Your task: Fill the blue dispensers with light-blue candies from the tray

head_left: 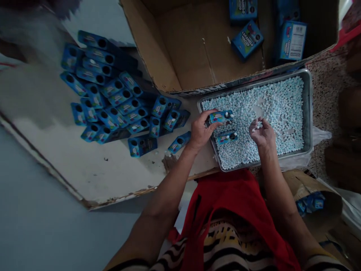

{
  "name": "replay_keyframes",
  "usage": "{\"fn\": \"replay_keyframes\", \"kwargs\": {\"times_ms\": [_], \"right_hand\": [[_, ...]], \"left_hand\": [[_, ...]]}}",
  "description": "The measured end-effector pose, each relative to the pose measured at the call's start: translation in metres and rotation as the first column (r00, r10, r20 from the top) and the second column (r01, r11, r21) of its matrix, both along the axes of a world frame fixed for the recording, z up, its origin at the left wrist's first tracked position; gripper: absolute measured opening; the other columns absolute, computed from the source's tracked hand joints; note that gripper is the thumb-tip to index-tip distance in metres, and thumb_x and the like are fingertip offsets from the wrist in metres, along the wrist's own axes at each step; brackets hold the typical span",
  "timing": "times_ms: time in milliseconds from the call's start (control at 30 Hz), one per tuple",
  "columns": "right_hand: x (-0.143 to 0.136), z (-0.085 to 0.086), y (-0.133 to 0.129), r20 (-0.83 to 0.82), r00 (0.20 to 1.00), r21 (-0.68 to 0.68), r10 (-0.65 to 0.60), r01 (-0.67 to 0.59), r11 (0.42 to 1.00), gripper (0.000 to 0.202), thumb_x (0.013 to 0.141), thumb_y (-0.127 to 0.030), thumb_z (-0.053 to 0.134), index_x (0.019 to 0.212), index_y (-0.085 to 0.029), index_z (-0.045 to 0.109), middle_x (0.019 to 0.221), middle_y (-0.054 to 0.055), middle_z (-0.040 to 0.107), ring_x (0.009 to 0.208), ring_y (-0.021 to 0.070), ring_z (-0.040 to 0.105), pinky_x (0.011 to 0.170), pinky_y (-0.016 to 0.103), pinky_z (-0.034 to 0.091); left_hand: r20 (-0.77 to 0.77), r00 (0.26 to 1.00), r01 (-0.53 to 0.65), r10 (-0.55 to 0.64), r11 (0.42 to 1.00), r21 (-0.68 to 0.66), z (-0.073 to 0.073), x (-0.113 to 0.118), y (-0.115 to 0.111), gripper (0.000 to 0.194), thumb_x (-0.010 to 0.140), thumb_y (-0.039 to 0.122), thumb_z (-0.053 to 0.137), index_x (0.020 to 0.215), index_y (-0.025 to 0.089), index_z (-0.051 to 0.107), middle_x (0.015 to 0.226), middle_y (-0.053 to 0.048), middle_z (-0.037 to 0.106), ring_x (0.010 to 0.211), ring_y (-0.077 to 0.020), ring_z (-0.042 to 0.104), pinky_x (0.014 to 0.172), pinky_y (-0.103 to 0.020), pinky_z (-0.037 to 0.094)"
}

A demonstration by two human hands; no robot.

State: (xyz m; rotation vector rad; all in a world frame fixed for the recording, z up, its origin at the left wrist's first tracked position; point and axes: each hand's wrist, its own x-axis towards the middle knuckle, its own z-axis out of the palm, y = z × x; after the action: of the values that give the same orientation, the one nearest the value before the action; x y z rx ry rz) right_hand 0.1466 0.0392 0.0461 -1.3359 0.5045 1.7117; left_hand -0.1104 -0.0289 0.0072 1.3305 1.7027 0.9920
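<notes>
Blue box (217, 117) spans crosswise in left hand (200, 130), holed end rightward

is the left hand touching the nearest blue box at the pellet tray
Touching: the head view shows the left hand with thumb and fingers on opposite sides of the blue box.

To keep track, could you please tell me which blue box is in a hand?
The blue box at the left end of the tray, in the left hand; its neighbour, nearer the apron, rests on pale pellets, untouched.

Carton wall (214, 88) just beyond tray (311, 113)
</notes>
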Motion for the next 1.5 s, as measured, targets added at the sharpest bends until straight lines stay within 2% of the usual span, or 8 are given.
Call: {"fn": "replay_keyframes", "kwargs": {"times_ms": [167,367,533,667,867,1000,1133,1500], "right_hand": [[-0.004,0.012,-0.016,-0.043,0.998,0.133,0.039,-0.033,0.991,0.038,0.112,-0.034,0.049,0.077,-0.022,0.06,0.064,-0.003,0.061,0.057,0.0093,0.058,0.055,0.019,0.055],[-0.014,0.029,-0.016,-0.081,0.994,0.202,0.076,-0.059,0.978,0.037,0.115,-0.031,0.043,0.084,-0.022,0.061,0.068,-0.004,0.061,0.054,0.0076,0.05,0.05,0.017,0.047],[-0.024,0.038,-0.016,-0.084,0.991,0.276,0.102,-0.076,0.958,0.032,0.113,-0.032,0.051,0.084,-0.023,0.059,0.07,-0.004,0.056,0.058,0.0085,0.051,0.055,0.018,0.048],[-0.031,0.044,-0.022,0.039,0.994,0.36,0.104,-0.111,0.926,0.031,0.112,-0.035,0.053,0.083,-0.024,0.06,0.073,-0.004,0.054,0.064,0.01,0.053,0.064,0.021,0.052],[-0.047,0.052,-0.046,0.187,0.957,0.583,0.222,-0.29,0.759,0.032,0.102,-0.044,0.064,0.077,-0.024,0.062,0.079,0.0,0.054,0.074,0.0149,0.057,0.075,0.03,0.054],[-0.059,0.054,-0.056,0.339,0.913,0.679,0.228,-0.405,0.612,0.034,0.097,-0.047,0.067,0.072,-0.025,0.061,0.078,0.001,0.053,0.078,0.0182,0.058,0.084,0.035,0.053],[-0.069,0.049,-0.06,0.47,0.865,0.692,0.174,-0.483,0.537,0.039,0.096,-0.049,0.066,0.067,-0.025,0.058,0.071,0.0,0.05,0.077,0.0198,0.056,0.084,0.037,0.05],[-0.079,0.041,-0.066,0.597,0.794,0.616,0.117,-0.547,0.567,0.039,0.102,-0.064,0.048,0.099,-0.028,0.059,0.094,0.003,0.063,0.09,0.0207,0.067,0.095,0.041,0.058]], "left_hand": [[0.144,0.988,0.055,-0.053,0.998,-0.007,-0.017,0.009,-0.005,0.056,0.099,0.066,0.068,0.135,0.024,0.068,0.142,-0.013,0.074,0.14,-0.0289,0.068,0.116,-0.044,0.058],[0.134,0.991,-0.002,0.001,1.0,0.007,-0.027,0.006,-0.012,0.073,0.094,0.076,0.068,0.144,0.023,0.065,0.147,-0.015,0.071,0.14,-0.0309,0.067,0.119,-0.046,0.056],[-0.051,0.986,-0.148,0.157,0.979,0.143,0.0,0.0,-0.047,0.079,0.088,0.077,0.074,0.145,0.025,0.062,0.143,-0.014,0.07,0.137,-0.0315,0.067,0.117,-0.048,0.056],[-0.256,0.961,-0.06,0.103,0.984,0.169,0.016,0.016,-0.078,0.076,0.077,0.071,0.089,0.13,0.022,0.067,0.129,-0.014,0.074,0.126,-0.0336,0.071,0.115,-0.052,0.056],[-0.166,0.985,0.068,-0.051,0.993,0.099,0.01,0.056,-0.066,0.042,0.099,0.056,0.073,0.123,0.022,0.073,0.118,-0.01,0.079,0.112,-0.025,0.076,0.101,-0.04,0.06],[-0.252,0.966,0.105,-0.062,0.981,0.163,0.031,0.058,-0.061,0.035,0.1,0.05,0.074,0.12,0.022,0.075,0.114,-0.01,0.079,0.111,-0.0262,0.073,0.102,-0.041,0.058],[-0.299,0.954,0.06,-0.005,0.983,0.176,0.042,0.055,-0.063,0.028,0.097,0.041,0.078,0.116,0.022,0.075,0.107,-0.008,0.078,0.103,-0.0248,0.073,0.096,-0.039,0.058],[-0.122,0.986,-0.108,0.117,0.991,0.081,0.024,0.061,-0.059,0.033,0.09,0.044,0.086,0.114,0.023,0.075,0.11,-0.006,0.077,0.106,-0.0244,0.073,0.098,-0.038,0.058]]}}
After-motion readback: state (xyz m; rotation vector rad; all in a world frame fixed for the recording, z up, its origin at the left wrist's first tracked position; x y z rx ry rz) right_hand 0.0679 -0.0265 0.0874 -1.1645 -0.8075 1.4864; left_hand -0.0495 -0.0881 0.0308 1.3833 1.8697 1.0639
